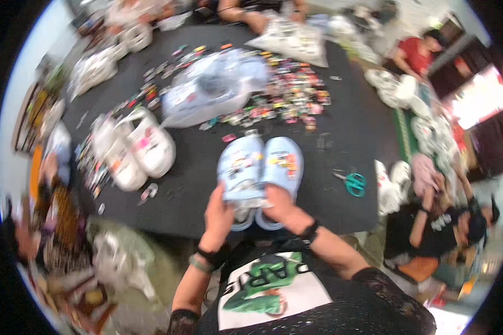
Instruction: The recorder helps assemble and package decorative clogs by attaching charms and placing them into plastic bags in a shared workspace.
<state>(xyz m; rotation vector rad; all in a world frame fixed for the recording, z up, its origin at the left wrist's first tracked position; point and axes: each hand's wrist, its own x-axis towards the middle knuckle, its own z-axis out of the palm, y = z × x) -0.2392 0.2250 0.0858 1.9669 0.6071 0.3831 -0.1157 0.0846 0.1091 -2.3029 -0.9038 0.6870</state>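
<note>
A pair of light blue clogs is at the table's near edge, toes pointing away, with colourful charms on their tops. My left hand (218,215) is closed on the side of the left clog (241,159), near its strap. The fingers of my right hand (279,205) are closed at the opening of the right clog (285,159), partly hidden by it. Whitish clear plastic (245,211) shows at the left clog's opening, between my hands. A small pink charm (229,138) lies just beyond the left clog.
White clogs with charms (145,146) stand left. A plastic bag of pale blue clogs (204,92) and a heap of charms (299,92) lie farther back. Teal-handled scissors (355,185) lie right on the black tabletop (341,139). Other people sit around, one in red (416,53).
</note>
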